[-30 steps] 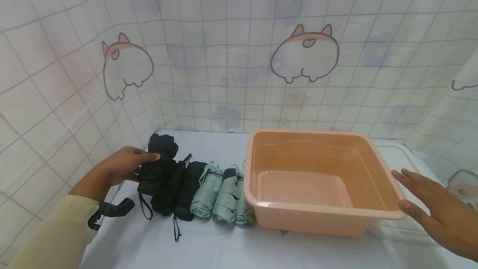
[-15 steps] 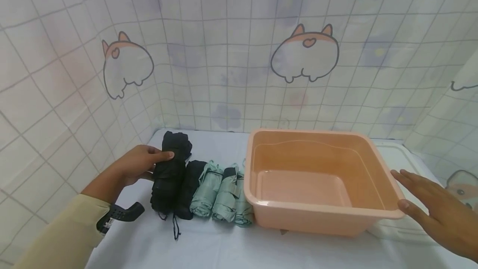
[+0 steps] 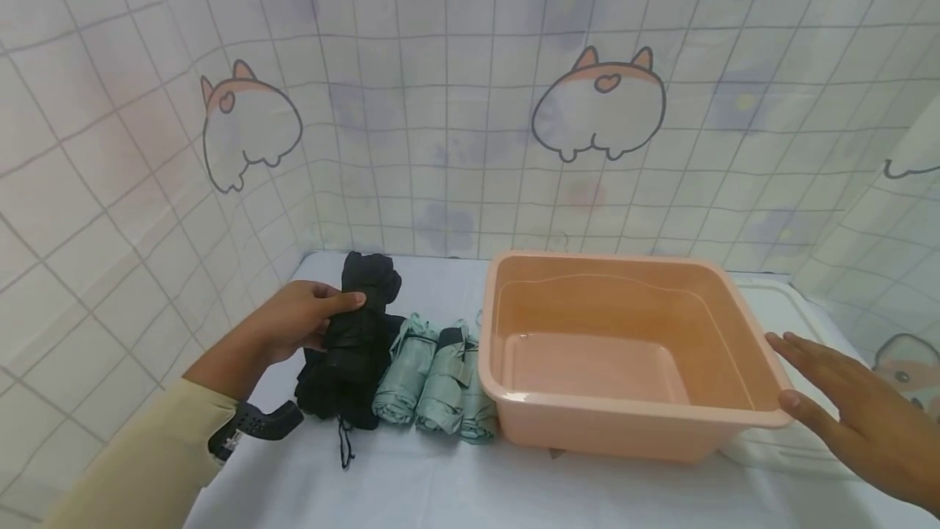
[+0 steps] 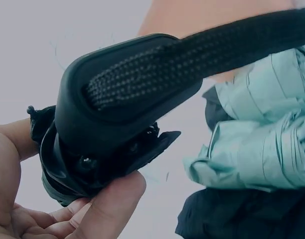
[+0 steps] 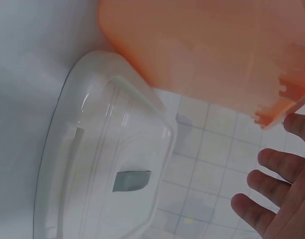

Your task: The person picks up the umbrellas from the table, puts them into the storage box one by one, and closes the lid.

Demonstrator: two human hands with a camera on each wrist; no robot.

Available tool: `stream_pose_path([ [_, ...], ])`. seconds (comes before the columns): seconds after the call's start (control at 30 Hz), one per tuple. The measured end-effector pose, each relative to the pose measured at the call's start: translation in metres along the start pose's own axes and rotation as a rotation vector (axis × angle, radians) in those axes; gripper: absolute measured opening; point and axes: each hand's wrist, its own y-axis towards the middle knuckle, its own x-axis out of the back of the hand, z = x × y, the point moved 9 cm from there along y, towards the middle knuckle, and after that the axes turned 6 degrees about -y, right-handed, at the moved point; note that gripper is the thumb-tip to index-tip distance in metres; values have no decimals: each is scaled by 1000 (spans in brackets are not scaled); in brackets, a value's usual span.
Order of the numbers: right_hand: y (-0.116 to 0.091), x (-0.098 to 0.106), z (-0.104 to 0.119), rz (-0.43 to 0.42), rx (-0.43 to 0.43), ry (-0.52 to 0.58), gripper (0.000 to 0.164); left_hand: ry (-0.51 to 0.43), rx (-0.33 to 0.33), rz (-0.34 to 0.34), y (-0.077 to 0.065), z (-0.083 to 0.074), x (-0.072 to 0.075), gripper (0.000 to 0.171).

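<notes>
In the head view my left hand (image 3: 308, 321) grips a black folded umbrella (image 3: 356, 341), its thumb on top and fingers behind. The left wrist view shows this umbrella's dark handle end (image 4: 73, 104) close up, with a woven strap (image 4: 202, 57). It overlaps other black umbrellas (image 3: 314, 394) lying at the row's left end. To their right lie mint-green rolled umbrellas (image 3: 406, 374). My right hand (image 3: 859, 411), fingers extended, is at the right rim of a peach plastic basin (image 3: 639, 408). In the right wrist view its fingertips (image 5: 297, 124) meet the rim's edge.
A white plastic lid (image 5: 100, 144) with a grey patch lies on the white-covered table (image 3: 411, 488), partly beneath the basin's right side. Grid-patterned cloth (image 3: 411, 104) hangs at the back and sides. The basin stands right beside the mint-green umbrellas.
My left hand has carried the black umbrella rightward, from the row's left end across the other black umbrellas. My right hand and the basin have stayed in place.
</notes>
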Motion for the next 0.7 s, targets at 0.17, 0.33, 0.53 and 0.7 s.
stream_pose_path([
  [0.17,0,1,1,-2,-1,-2,74,-31,-4,18,-3,-9,-8,95],
  [0.33,1,-1,1,13,-12,-2,75,-74,-17,41,-7,-18,-17,93],
  [0.53,2,-1,0,20,-24,-4,76,-103,-26,66,-10,-28,-28,87],
  [0.7,2,-4,-1,36,-42,-15,77,-152,-30,92,-12,-33,-35,86],
])
